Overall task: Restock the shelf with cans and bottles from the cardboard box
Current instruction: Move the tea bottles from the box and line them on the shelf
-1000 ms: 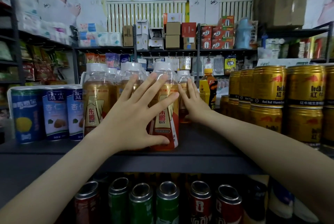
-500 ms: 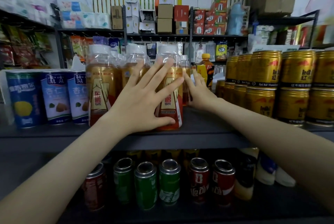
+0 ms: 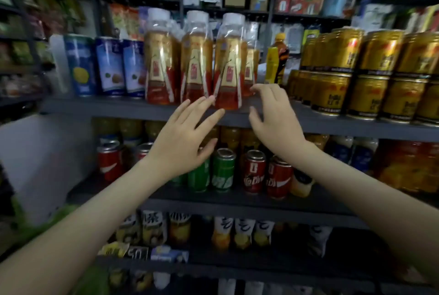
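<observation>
Seemingly between loads, the left hand (image 3: 183, 137), spread flat, and the right hand (image 3: 273, 118), loosely curled, hold nothing just before the bottles (image 3: 228, 61) standing on the shelf (image 3: 118, 110), so next comes reaching to the cardboard box, out of view, for more.

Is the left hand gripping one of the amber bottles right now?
No, the left hand is open with fingers spread at the shelf edge, below the amber bottles, gripping nothing.
</observation>
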Motion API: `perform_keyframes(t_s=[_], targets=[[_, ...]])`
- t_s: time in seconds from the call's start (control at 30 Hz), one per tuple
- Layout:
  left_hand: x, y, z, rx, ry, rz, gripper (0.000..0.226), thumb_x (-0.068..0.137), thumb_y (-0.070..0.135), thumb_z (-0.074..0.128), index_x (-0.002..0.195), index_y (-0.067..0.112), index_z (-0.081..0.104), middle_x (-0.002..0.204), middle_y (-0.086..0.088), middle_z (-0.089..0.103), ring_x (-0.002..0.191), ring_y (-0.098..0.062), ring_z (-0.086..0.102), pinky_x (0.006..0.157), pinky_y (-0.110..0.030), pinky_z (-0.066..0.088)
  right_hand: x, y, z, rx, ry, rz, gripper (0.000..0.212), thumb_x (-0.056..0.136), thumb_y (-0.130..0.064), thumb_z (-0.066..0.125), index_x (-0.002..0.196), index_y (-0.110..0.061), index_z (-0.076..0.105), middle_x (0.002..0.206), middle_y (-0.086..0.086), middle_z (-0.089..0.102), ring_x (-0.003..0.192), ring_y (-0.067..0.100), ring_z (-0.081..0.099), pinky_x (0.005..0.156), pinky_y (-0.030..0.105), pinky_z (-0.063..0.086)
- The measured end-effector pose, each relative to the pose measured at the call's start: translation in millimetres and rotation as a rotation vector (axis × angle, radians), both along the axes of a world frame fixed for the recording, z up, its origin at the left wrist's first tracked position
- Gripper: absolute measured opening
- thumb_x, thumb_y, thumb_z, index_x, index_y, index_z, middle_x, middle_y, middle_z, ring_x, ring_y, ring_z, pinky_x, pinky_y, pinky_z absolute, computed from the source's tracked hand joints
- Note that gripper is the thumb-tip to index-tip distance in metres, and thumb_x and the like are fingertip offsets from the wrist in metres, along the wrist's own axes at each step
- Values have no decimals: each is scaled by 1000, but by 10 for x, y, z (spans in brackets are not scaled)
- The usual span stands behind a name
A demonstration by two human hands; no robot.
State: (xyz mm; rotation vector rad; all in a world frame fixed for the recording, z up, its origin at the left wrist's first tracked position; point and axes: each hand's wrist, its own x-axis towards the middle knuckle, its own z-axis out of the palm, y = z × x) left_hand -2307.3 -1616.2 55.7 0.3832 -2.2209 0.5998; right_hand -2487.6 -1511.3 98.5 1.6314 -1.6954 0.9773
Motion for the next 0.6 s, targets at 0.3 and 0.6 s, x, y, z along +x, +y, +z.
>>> perform_keyframes(t_s=[0.3, 0.6], targets=[[1564, 821, -1632, 537, 8, 349, 51, 84, 25, 57, 131, 5, 54, 128, -17, 57, 114, -32, 57, 90, -42, 52, 1671, 33, -1528, 483, -79, 569, 37, 97, -16, 50, 134, -12, 45, 128, 2, 48, 120, 17, 42, 95, 22, 34], [3793, 1306, -2672, 789, 56, 878, 48, 82, 33, 40, 118, 9, 61, 100, -9, 67, 85, -27, 66, 64, -29, 52, 3963, -403, -3084, 900, -136, 888, 44, 93, -13, 52, 136, -11, 42, 133, 6, 46, 127, 22, 41, 101, 32, 36]])
